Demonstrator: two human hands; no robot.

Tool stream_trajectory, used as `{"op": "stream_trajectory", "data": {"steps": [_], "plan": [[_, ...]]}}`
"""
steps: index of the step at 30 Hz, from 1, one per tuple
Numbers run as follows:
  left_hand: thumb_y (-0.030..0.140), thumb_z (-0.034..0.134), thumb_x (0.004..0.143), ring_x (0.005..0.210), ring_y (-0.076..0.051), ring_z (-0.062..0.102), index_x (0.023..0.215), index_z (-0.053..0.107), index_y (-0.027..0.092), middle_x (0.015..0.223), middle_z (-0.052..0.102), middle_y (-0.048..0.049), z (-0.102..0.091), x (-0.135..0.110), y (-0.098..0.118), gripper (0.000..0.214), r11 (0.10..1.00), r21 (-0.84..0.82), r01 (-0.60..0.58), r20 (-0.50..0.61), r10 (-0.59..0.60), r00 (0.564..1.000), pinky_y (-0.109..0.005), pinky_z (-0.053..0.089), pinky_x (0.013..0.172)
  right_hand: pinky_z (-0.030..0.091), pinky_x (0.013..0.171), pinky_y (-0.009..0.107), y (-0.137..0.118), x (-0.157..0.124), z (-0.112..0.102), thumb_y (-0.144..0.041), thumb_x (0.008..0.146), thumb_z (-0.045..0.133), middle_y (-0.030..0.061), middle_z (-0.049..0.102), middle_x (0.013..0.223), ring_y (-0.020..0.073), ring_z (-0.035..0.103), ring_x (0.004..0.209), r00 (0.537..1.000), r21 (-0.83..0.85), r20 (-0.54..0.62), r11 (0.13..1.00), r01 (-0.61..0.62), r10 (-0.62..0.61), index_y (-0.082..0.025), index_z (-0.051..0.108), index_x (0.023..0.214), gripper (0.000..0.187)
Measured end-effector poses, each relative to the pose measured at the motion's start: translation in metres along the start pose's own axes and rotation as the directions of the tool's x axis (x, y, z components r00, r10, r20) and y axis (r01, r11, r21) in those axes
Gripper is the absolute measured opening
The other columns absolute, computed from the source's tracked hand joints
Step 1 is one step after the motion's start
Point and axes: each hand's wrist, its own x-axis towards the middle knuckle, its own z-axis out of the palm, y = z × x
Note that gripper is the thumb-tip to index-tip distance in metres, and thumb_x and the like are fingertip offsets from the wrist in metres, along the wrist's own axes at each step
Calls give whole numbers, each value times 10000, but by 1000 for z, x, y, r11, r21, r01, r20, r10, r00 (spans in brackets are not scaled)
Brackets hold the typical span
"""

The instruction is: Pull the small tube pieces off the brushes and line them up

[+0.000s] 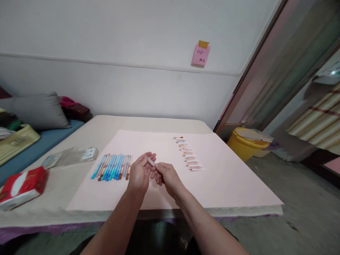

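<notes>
A short, pale pen piece [151, 162] lies between my two hands above the pink sheet; its exact kind is too small to tell. My left hand [140, 173] is turned palm up, with the thumb and fingers about the upper end of the piece. The fingers of my right hand [168, 176] are curled, pinching its lower end. To the left, a row of pens [113, 166] in blue, brown and pale tones lies side by side. Beyond my right hand, several short pen parts [190, 158] with dark pointed ends form a slanting column.
The pink sheet [225, 187] covers most of the table. At left lie a clear plastic sleeve [70, 157] and a red tissue pack [25, 186]. A grey cushion [34, 111] rests farther left. A yellow bucket [243, 145] stands on the floor at right. The wall bears a pink note [200, 56].
</notes>
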Motion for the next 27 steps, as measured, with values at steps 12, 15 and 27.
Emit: {"op": "stream_trajectory", "data": {"steps": [12, 15, 27], "plan": [[375, 513, 859, 876, -197, 638, 887, 612, 123, 987, 658, -158, 2, -1, -1, 272, 999, -38, -2, -99, -1, 995, -281, 519, 689, 280, 345, 194, 2, 0, 0, -383, 793, 550, -3, 601, 569, 62, 427, 356, 995, -55, -49, 994, 89, -92, -156, 574, 672, 258], [343, 545, 844, 852, -186, 639, 859, 613, 128, 960, 663, -142, 1, 0, -1, 226, 999, -40, -13, -113, 8, 994, -278, 515, 696, 292, 352, 195, 1, 0, 0, -378, 801, 545, -6, 596, 564, 62, 423, 362, 993, -91, -47, 990, 106, -111, -158, 573, 660, 263], [145, 506, 836, 770, -156, 635, 802, 592, 118, 884, 666, -125, -1, 0, -2, 96, 1000, -3, -15, -120, 15, 993, -253, 504, 659, 261, 339, 190, 2, -1, 2, -386, 789, 538, 14, 631, 585, 59, 430, 343, 999, -41, -28, 999, 25, -26, -136, 597, 695, 274]]}}
